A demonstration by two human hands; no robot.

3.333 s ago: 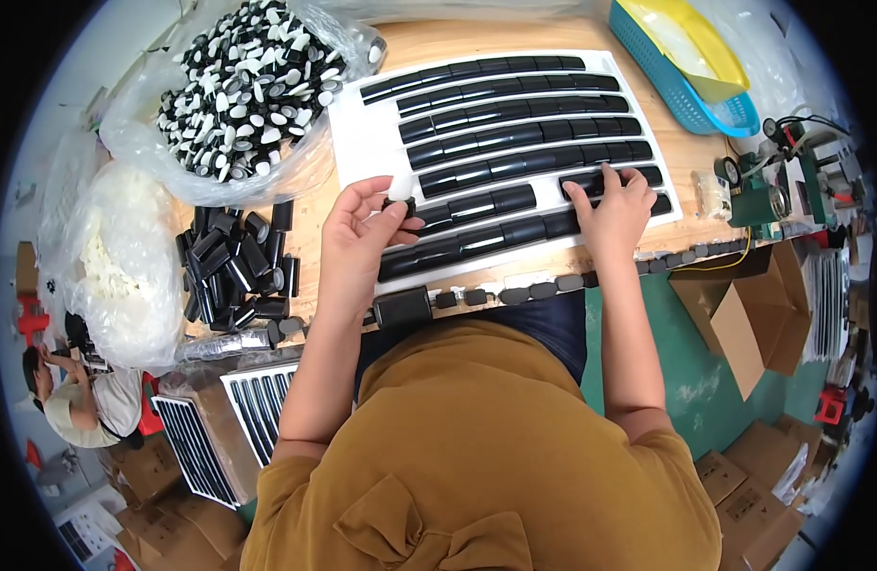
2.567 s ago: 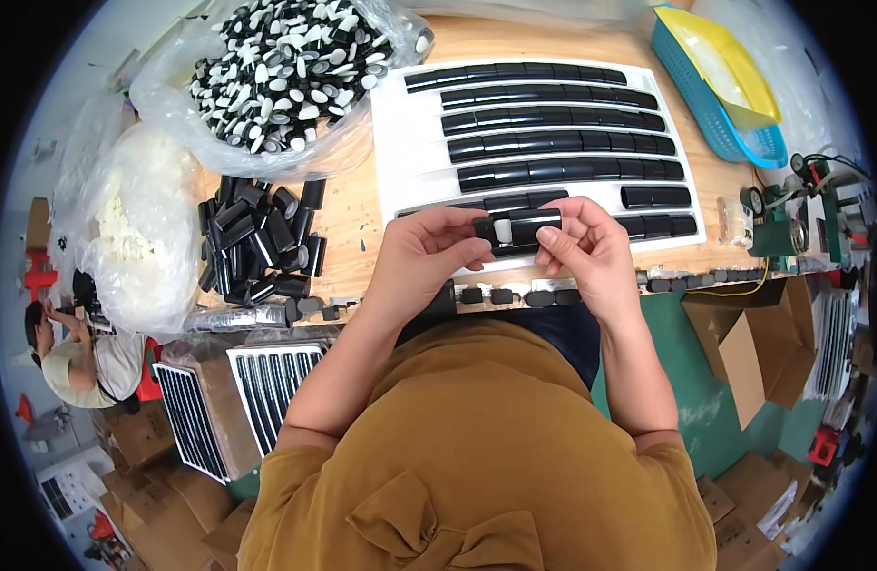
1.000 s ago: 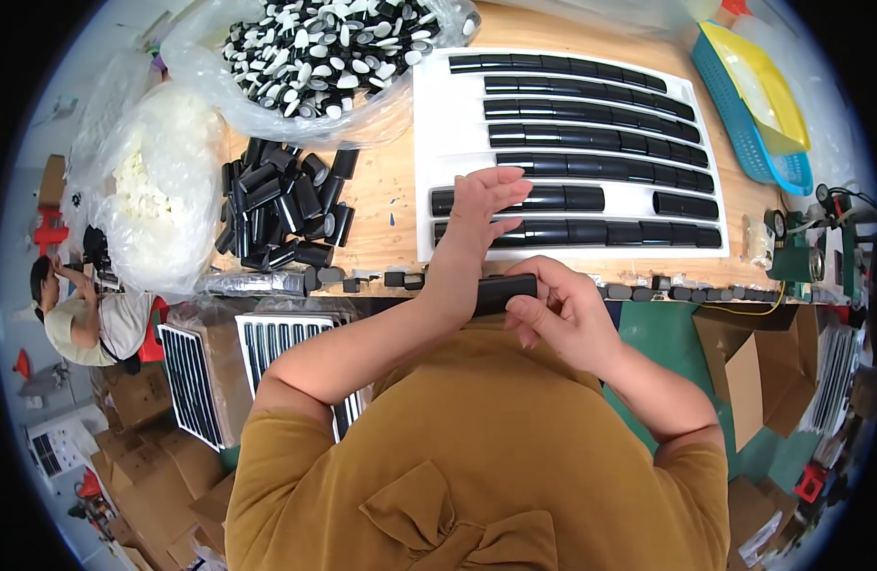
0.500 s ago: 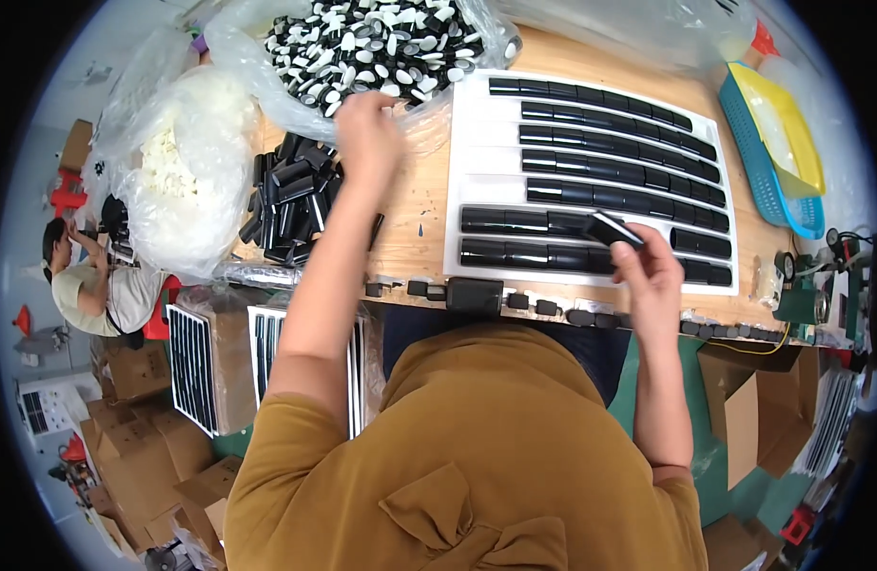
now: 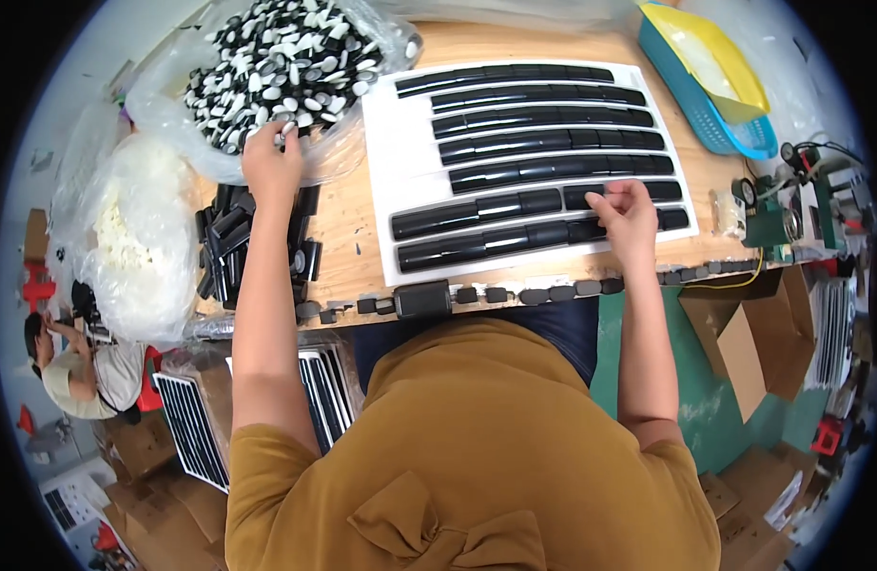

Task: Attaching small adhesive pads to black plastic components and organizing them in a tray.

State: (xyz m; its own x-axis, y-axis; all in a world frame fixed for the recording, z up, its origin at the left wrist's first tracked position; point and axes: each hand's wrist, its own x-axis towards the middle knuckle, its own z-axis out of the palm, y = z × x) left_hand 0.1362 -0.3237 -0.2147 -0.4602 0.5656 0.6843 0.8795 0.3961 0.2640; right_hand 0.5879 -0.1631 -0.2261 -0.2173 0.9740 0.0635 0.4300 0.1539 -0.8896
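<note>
At the edge of the heap of small black and white oval caps (image 5: 286, 71), my left hand (image 5: 270, 164) pinches one small pale cap (image 5: 284, 133). My right hand (image 5: 629, 224) is over the right part of a white tray (image 5: 386, 181) lined with rows of glossy black tube-shaped pieces (image 5: 553, 143). Its thumb and fingers close around one black piece (image 5: 581, 198) in the second row from the front, beside a narrow gap in that row. The fingers partly hide the pieces there.
Loose black tubes (image 5: 231, 233) are piled left of the tray. A clear bag of cream-coloured parts (image 5: 125, 233) stands farther left. Blue and yellow baskets (image 5: 743, 138) sit at the back right, above a green device (image 5: 771, 228). Another person (image 5: 77, 366) is at far left.
My left hand has come to hold a cap at the heap. My right hand has brought its tilted black piece down into the tray row. The whole view has shifted.
</note>
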